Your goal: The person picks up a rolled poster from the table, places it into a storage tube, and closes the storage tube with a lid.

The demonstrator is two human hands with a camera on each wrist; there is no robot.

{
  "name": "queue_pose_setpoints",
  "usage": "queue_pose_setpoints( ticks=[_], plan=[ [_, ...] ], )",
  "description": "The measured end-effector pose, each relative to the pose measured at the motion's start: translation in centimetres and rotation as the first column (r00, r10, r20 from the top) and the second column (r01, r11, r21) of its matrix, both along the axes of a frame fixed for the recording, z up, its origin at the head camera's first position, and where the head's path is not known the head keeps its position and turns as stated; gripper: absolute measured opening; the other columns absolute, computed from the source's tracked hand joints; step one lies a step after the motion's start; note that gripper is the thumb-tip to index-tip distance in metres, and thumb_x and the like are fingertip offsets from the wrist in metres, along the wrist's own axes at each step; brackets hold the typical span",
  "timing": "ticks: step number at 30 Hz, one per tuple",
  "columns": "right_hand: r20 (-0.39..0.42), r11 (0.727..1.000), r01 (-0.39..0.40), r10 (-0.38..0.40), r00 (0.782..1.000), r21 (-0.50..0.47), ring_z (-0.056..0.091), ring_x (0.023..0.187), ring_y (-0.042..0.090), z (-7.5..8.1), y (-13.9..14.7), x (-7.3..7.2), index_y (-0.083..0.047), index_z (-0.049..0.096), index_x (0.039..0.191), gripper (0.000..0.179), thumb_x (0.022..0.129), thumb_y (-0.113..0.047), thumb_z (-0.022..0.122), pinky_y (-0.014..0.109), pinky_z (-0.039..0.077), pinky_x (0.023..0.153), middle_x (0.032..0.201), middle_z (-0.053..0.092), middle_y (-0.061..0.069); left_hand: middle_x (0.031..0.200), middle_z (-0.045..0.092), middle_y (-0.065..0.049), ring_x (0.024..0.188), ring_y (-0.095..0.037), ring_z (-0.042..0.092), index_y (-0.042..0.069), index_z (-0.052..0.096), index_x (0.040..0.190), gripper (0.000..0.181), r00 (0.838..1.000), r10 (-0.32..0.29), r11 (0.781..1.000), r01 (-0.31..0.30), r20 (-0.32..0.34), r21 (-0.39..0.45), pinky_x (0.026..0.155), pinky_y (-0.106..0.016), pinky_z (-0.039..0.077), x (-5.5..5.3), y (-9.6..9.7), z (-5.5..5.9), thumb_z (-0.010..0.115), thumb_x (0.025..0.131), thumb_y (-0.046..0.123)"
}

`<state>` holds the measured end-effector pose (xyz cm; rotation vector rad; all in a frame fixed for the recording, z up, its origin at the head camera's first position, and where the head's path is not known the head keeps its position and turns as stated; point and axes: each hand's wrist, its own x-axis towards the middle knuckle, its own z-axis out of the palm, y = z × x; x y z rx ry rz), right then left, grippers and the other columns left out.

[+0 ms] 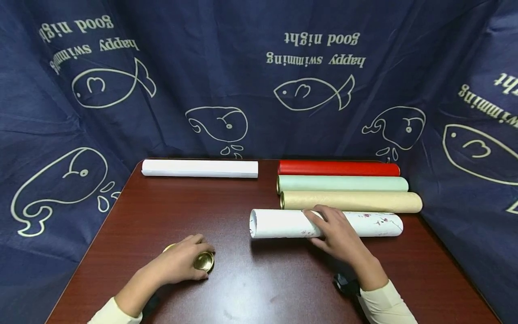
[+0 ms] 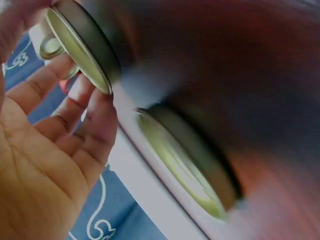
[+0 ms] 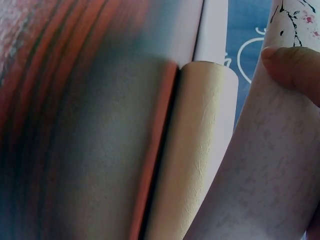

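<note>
Between the fingers and thumb of my left hand is a round gold-coloured metal lid, tilted so its hollow face shows; the left wrist view shows this lid at the fingertips. A second, similar lid lies on the table, mostly hidden behind the hand in the head view. My right hand grips a white wallpaper-like roll with a blossom print around its middle. Its left end faces the other hand and looks hollow. In the right wrist view my thumb presses on the roll's printed side.
Behind the printed roll lie a beige roll, a mint roll and a red roll, side by side. A plain white roll lies at the back left edge. A blue fish-print curtain hangs around the dark wooden table.
</note>
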<state>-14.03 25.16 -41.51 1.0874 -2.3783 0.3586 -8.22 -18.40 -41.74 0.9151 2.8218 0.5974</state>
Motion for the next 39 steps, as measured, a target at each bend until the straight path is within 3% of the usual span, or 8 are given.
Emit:
queue_pose_setpoints(
  ticks=[4, 8, 12, 18, 21, 29, 39],
  plan=[
    [-0.001, 1.0, -0.005, 0.005, 1.0, 0.019, 0.055, 0.108, 0.035, -0.1, -0.2, 0.0, -0.012, 0.056, 0.135, 0.081, 0.063, -0.021, 0.091, 0.054, 0.044, 0.089, 0.12, 0.055, 0.017, 0.097, 0.052, 0.006, 0.083, -0.009, 0.051, 0.008, 0.068, 0.12, 0.051, 0.996, -0.046, 0.99, 0.035, 0.078, 0.14, 0.071, -0.025, 0.047, -0.7, 1.1, 0.6, 0.086, 0.076, 0.028],
    [-0.008, 1.0, -0.004, 0.004, 1.0, 0.019, 0.055, 0.108, 0.035, -0.2, -0.2, 0.0, -0.012, 0.057, 0.134, 0.081, 0.062, -0.022, 0.091, 0.054, 0.044, 0.089, 0.119, 0.056, 0.017, 0.109, 0.056, 0.003, 0.093, -0.012, 0.058, 0.007, 0.065, 0.124, 0.051, 0.991, -0.062, 0.938, 0.017, 0.12, 0.345, 0.076, -0.026, 0.054, -1.7, 2.7, 1.5, 0.085, 0.079, 0.023],
    [-0.011, 0.999, -0.023, 0.023, 1.0, 0.037, 0.054, 0.111, 0.035, -0.4, -0.4, 0.0, -0.012, 0.057, 0.136, 0.082, 0.062, -0.022, 0.092, 0.054, 0.044, 0.09, 0.12, 0.056, 0.016, 0.117, 0.057, 0.002, 0.101, -0.016, 0.06, 0.011, 0.063, 0.127, 0.052, 0.991, -0.034, 0.844, -0.042, 0.132, 0.535, 0.078, -0.03, 0.057, -2.2, 4.3, 2.3, 0.085, 0.08, 0.019],
    [-0.008, 0.998, -0.038, 0.039, 0.999, 0.055, 0.054, 0.112, 0.035, -0.7, -0.9, -0.1, -0.013, 0.056, 0.137, 0.083, 0.063, -0.022, 0.092, 0.053, 0.043, 0.092, 0.121, 0.056, 0.017, 0.124, 0.055, -0.011, 0.106, -0.025, 0.059, 0.004, 0.06, 0.129, 0.055, 0.985, -0.013, 0.667, -0.119, 0.171, 0.736, 0.086, -0.036, 0.056, -2.6, 6.4, 2.0, 0.084, 0.079, 0.006],
    [-0.014, 0.998, -0.032, 0.032, 0.999, 0.056, 0.054, 0.112, 0.035, -0.7, -1.0, 0.1, -0.013, 0.056, 0.136, 0.083, 0.062, -0.022, 0.092, 0.053, 0.043, 0.092, 0.121, 0.056, 0.017, 0.126, 0.054, -0.013, 0.11, -0.028, 0.058, 0.001, 0.06, 0.129, 0.056, 0.983, -0.016, 0.618, -0.134, 0.183, 0.774, 0.089, -0.037, 0.055, -2.5, 7.2, 1.5, 0.084, 0.078, 0.003],
    [-0.021, 0.998, -0.019, 0.02, 1.0, 0.063, 0.054, 0.112, 0.035, -0.4, -1.1, 0.5, -0.013, 0.056, 0.135, 0.083, 0.061, -0.024, 0.092, 0.053, 0.043, 0.092, 0.122, 0.056, 0.016, 0.128, 0.052, -0.011, 0.117, -0.031, 0.053, 0.001, 0.06, 0.13, 0.058, 0.979, 0.0, 0.594, -0.164, 0.204, 0.788, 0.092, -0.035, 0.053, -2.1, 8.5, 0.9, 0.085, 0.078, 0.004],
    [-0.007, 0.999, -0.014, 0.014, 1.0, 0.033, 0.054, 0.112, 0.034, -0.1, -1.1, 0.7, -0.013, 0.058, 0.132, 0.078, 0.063, -0.024, 0.093, 0.052, 0.042, 0.094, 0.12, 0.057, 0.016, 0.129, 0.051, -0.014, 0.119, -0.032, 0.054, -0.004, 0.061, 0.128, 0.059, 0.974, -0.026, 0.552, -0.173, 0.224, 0.816, 0.092, -0.036, 0.053, -2.4, 8.8, 1.1, 0.084, 0.074, -0.003]
  ],
)
